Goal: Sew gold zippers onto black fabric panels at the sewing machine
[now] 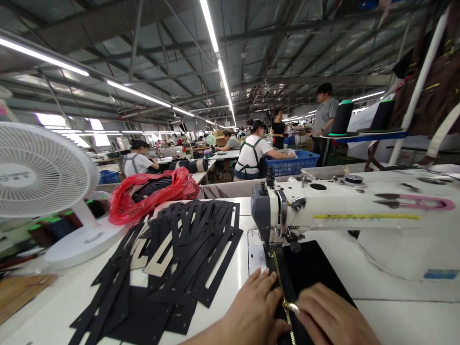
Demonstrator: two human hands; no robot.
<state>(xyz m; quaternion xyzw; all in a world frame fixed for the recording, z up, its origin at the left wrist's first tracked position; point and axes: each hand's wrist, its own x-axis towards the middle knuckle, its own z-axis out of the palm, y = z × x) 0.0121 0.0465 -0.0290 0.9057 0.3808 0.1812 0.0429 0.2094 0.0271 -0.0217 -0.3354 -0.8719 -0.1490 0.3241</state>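
Observation:
A gold-toothed zipper [288,316] runs up a black fabric piece [312,268] toward the needle area of a white sewing machine [338,203]. My left hand [253,306] lies on the black material just left of the zipper, its fingers stretched out and pressing down. On the other side, my right hand [328,314] is closed, with thumb and fingers pinching the shiny zipper pull [293,307]. The presser foot [269,248] is at the far end of the zipper; whether it touches the fabric I cannot tell. Part of the fabric is hidden under both hands.
Black cut pieces with slots [187,249] spread over the table's left side. Behind them sits a red plastic bag [154,191], beside a white fan [89,225]. Pink-handled thread snips [417,201] rest on the machine. Thread cones [341,119] stand behind; several people work beyond.

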